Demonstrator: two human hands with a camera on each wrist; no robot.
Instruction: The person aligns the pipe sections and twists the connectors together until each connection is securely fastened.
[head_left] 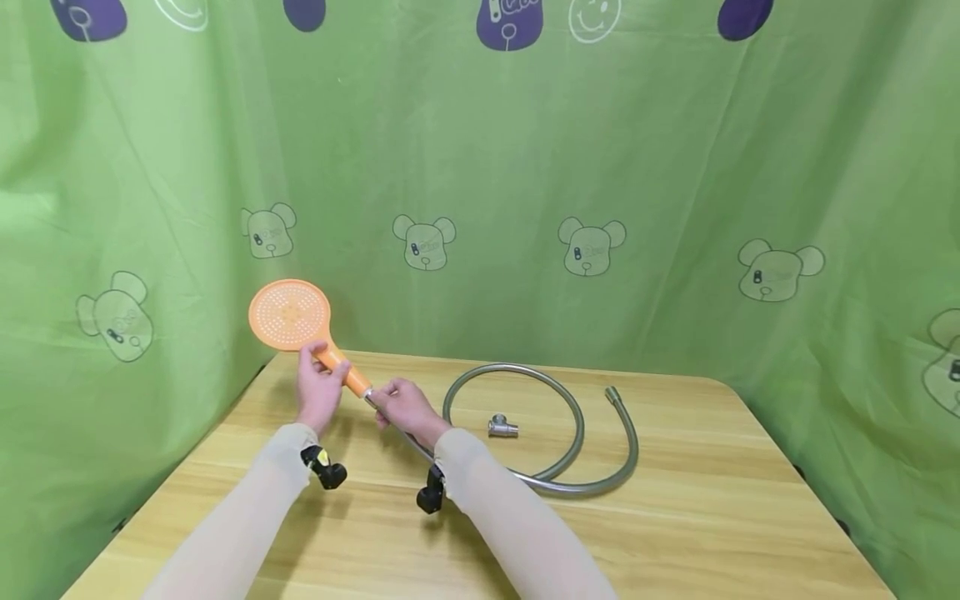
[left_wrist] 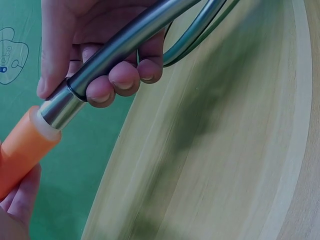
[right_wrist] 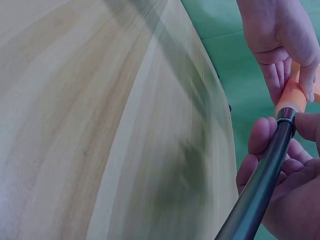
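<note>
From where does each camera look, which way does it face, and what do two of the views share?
Head: worn on the head, facing forward and down at the table and curtain; both sleeves, left hand and right hand show.
Left wrist: worn there, facing where the hose meets the handle; the left hand shows partly at lower left, the right hand at the top.
Right wrist: worn there, facing along the hose toward the handle; right hand at lower right, left hand at upper right.
Shared: both wrist views show both hands, hose, handle, table and curtain.

Orange showerhead (head_left: pixel 291 315), grey hose (head_left: pixel 592 487) — bear-printed curtain (head_left: pixel 495 167)
</note>
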